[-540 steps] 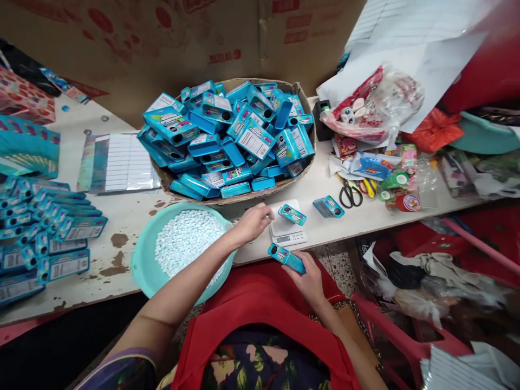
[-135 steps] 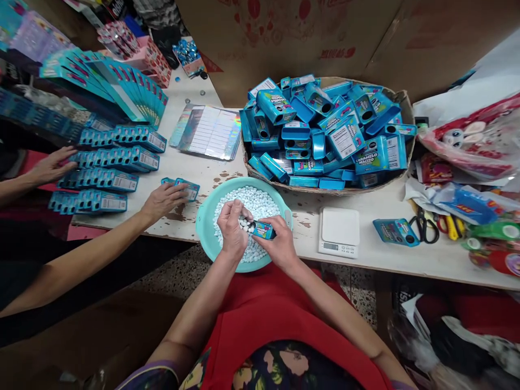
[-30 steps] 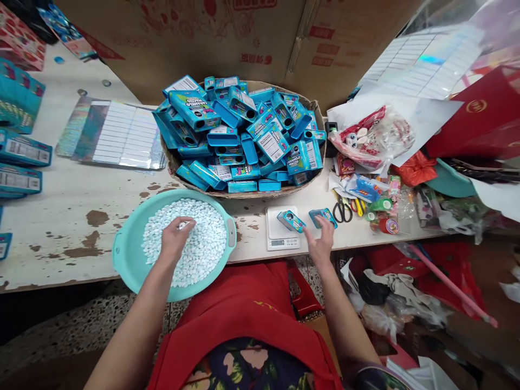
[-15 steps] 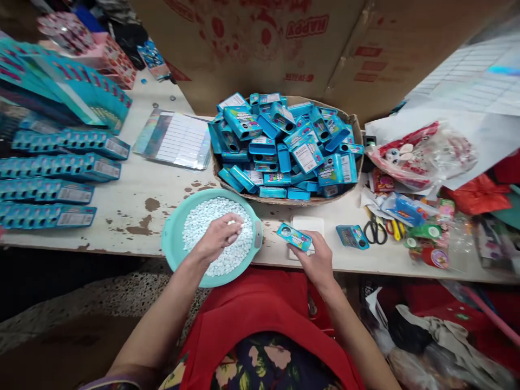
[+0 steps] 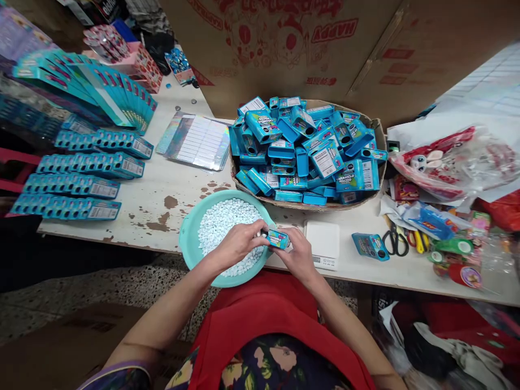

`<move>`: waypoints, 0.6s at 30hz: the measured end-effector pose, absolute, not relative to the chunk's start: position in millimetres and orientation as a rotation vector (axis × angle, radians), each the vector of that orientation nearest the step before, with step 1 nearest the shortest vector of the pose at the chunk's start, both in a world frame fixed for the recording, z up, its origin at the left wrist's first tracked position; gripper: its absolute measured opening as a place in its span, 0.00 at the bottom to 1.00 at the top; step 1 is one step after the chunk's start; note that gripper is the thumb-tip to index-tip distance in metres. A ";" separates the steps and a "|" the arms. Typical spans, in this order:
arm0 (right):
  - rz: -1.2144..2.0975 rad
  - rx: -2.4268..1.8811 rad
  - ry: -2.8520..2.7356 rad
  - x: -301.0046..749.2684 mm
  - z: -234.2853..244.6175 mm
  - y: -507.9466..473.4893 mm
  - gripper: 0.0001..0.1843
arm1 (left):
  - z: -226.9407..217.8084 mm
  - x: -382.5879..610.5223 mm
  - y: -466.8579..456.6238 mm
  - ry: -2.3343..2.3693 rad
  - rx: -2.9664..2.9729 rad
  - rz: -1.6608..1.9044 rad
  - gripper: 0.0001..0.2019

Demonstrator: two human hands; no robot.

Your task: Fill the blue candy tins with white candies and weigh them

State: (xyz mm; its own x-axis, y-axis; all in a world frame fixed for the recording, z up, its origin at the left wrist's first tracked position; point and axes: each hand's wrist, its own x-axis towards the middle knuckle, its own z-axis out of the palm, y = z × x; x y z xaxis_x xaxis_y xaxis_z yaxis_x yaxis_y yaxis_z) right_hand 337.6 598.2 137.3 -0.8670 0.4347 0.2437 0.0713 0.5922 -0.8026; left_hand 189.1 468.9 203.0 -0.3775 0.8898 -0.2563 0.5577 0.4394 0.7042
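Observation:
My right hand [image 5: 299,252] grips a small blue candy box [image 5: 278,239] printed "CARAMELO MACIZO", tilted above the right rim of a turquoise basin [image 5: 187,246]. Against the box's left end, where its opening is, my left hand [image 5: 242,241] is closed with fingertips pinched together; the white candies in it are hidden by the fingers. Loose white candies [image 5: 221,219] fill much of the basin below. Right of my hands, a white kitchen scale [image 5: 323,241] lies on the table. Another blue box [image 5: 370,246] lies flat beyond the scale.
Behind the basin stands a cut-down carton [image 5: 381,162] heaped with blue boxes. Rows of blue boxes [image 5: 93,187] line the left side, near shiny printed sheets [image 5: 199,142]. Black-handled scissors [image 5: 396,242] and wrapped sweets lie at right. A tall cardboard box [image 5: 284,59] blocks the back.
My left hand has moved right from over the candies to the box's opening. My right hand has brought the box left to meet it, uncovering the scale. The view has shifted left.

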 end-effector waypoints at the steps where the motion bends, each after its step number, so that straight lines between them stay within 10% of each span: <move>1: 1.195 -0.403 -2.405 335.5 136.8 597.2 0.18 | 203.4 187.7 468.4 2.074 1.184 0.724 0.12; 13: 1.443 -0.508 -2.253 328.5 133.3 590.1 0.20 | 170.4 179.4 429.7 2.264 1.324 0.669 0.30; 18: 1.431 -0.390 -2.276 321.2 143.5 584.7 0.29 | 195.4 165.5 434.0 2.263 1.456 0.787 0.18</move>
